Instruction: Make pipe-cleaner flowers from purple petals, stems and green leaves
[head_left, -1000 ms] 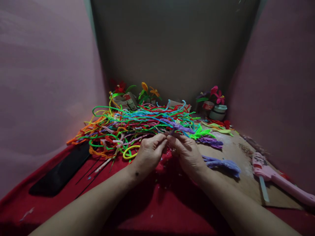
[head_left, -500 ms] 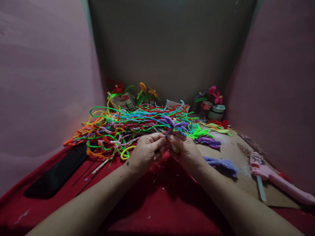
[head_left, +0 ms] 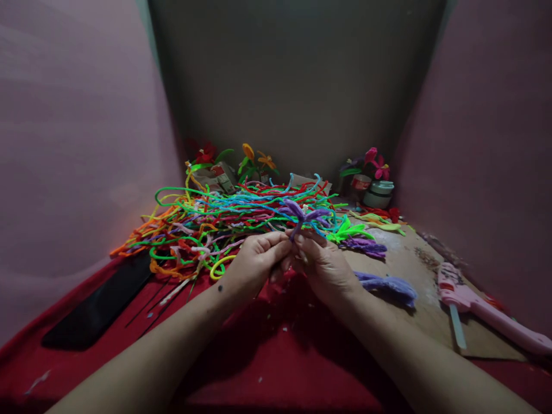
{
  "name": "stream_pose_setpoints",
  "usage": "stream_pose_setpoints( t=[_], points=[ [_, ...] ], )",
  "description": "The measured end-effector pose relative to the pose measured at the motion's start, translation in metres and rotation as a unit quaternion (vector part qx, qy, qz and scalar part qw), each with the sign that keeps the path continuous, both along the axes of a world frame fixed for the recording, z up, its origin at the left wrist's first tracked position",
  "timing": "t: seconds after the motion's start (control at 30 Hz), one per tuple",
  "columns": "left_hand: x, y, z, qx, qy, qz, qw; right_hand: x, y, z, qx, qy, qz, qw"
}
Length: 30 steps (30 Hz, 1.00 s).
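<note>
Two bare hands are meeting at the middle of the frame, fingertips drawn narrow around the lower end of a purple fuzzy flower [head_left: 302,215]. The left hand [head_left: 259,257] is pinching that end between thumb and fingers, and the right hand [head_left: 326,263] is gripping it from the other side; the exact contact beneath the fingertips is being hidden. The flower is standing upright above the fingers, its petals spreading to both sides and a pale center showing between them. Behind it, a tangled pile of colored fuzzy stems [head_left: 241,202] is filling the center and center left. Just right of the flower, a bright green bundle [head_left: 350,230] is lying beside a dark purple bundle [head_left: 366,247]. Lower down, a blue-violet bundle [head_left: 390,287] is resting on cardboard [head_left: 405,330]. At the lower right, a pink glue gun [head_left: 483,307] is lying with a translucent stick [head_left: 457,328] projecting from it. At the lower left, a black flat object [head_left: 99,305] is resting on red cloth [head_left: 259,385]. Toward the back, orange flowers [head_left: 265,160] are standing left of center, and a lidded jar [head_left: 378,195] is sitting below pink flowers [head_left: 381,168] at the right.
</note>
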<state>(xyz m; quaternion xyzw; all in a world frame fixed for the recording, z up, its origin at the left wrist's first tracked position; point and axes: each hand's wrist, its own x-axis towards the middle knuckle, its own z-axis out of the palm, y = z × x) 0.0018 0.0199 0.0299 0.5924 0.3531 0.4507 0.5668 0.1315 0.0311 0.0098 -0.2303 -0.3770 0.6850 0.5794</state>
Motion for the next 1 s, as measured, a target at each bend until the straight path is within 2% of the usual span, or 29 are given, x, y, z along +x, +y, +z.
stream_pose_setpoints(
  t=[0.1,0.23,0.33,0.4,0.43,0.5,0.57,0.63,0.7,0.8,0.87,0.9,0.97,1.0],
  points=[
    [0.003,-0.001,-0.004,0.134,0.14,0.087,0.977,-0.001,-0.001,0.0,-0.019,0.004,-0.014,1.0],
    [0.003,0.0,-0.011,0.291,0.272,0.173,0.901,-0.003,-0.001,-0.002,-0.019,0.016,-0.035,0.999],
    [0.0,0.003,-0.017,0.366,0.321,0.208,0.848,-0.004,-0.003,-0.003,-0.012,0.005,-0.053,0.999],
    [-0.001,0.004,-0.019,0.379,0.331,0.21,0.838,-0.005,-0.004,-0.004,-0.009,-0.006,-0.072,0.997],
    [-0.001,0.004,-0.018,0.371,0.325,0.207,0.845,-0.005,-0.004,-0.005,-0.009,-0.011,-0.078,0.997],
    [0.001,0.003,-0.015,0.318,0.279,0.197,0.884,-0.005,-0.003,-0.007,-0.012,-0.019,-0.079,0.997],
    [0.003,0.002,-0.01,0.216,0.196,0.163,0.943,-0.004,-0.002,-0.008,-0.002,-0.029,-0.058,0.998],
    [0.003,0.002,-0.005,0.094,0.101,0.111,0.984,-0.003,-0.001,-0.008,0.02,-0.039,-0.033,0.998],
    [0.001,0.002,-0.001,-0.003,0.025,0.057,0.998,-0.002,0.0,-0.008,0.037,-0.041,-0.02,0.998],
    [-0.003,0.003,0.001,-0.083,-0.052,-0.035,0.995,-0.001,0.0,-0.006,0.045,-0.028,-0.003,0.999],
    [-0.004,0.002,0.002,-0.098,-0.061,-0.077,0.99,-0.001,-0.001,-0.005,0.05,-0.016,0.004,0.999],
    [-0.003,0.002,0.002,-0.083,-0.041,-0.073,0.993,-0.001,-0.002,-0.005,0.047,-0.014,-0.001,0.999],
    [-0.002,-0.001,0.001,0.011,0.051,-0.013,0.999,-0.001,-0.003,-0.004,0.03,-0.021,-0.03,0.999],
    [-0.001,-0.002,-0.001,0.087,0.114,0.034,0.989,-0.002,-0.004,-0.004,0.018,-0.027,-0.047,0.998]
  ],
)
